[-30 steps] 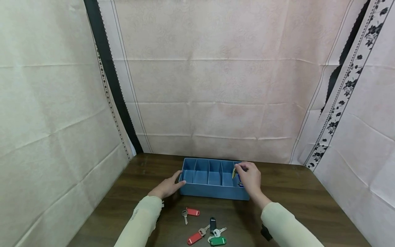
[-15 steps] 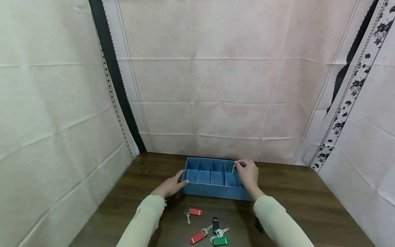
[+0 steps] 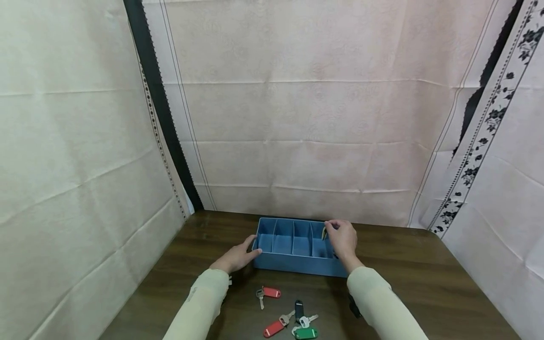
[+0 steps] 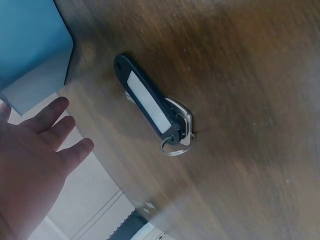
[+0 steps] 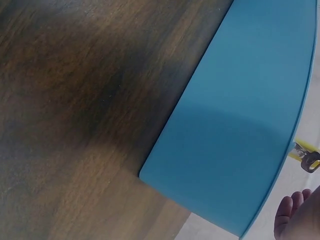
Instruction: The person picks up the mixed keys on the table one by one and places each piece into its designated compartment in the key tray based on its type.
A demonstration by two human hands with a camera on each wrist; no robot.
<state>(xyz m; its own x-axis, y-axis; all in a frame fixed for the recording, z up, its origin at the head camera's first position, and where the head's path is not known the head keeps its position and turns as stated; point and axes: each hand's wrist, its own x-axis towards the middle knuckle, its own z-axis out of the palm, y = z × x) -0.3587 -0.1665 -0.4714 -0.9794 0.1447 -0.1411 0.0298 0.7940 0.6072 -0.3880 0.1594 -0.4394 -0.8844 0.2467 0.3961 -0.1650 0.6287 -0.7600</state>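
Note:
A blue compartment box (image 3: 297,263) stands near the back of the table. My left hand (image 3: 236,257) touches its left end, with thumb and fingers spread and fairly straight. At the box's right side, my right hand (image 3: 343,238) pinches a yellow key tag (image 3: 324,233), which hangs over the compartment second from the right. The right wrist view shows a key (image 5: 309,159) on that yellow tag, just past the box rim. Behind my right hand, the rightmost compartment is mostly hidden. In the left wrist view, a black key tag (image 4: 145,100) with a key and ring lies beside my left hand.
In front of the box lie a red key tag (image 3: 271,292) with a key, another red key tag (image 3: 274,328), a dark key tag (image 3: 299,309) and a green key tag (image 3: 306,334). Pale cloth (image 3: 297,118) hangs behind the table.
My right hand has moved slightly left along the box with the yellow key tag, covering more of the rightmost compartment. The left hand stays at the box's left end. The head view has shifted a little.

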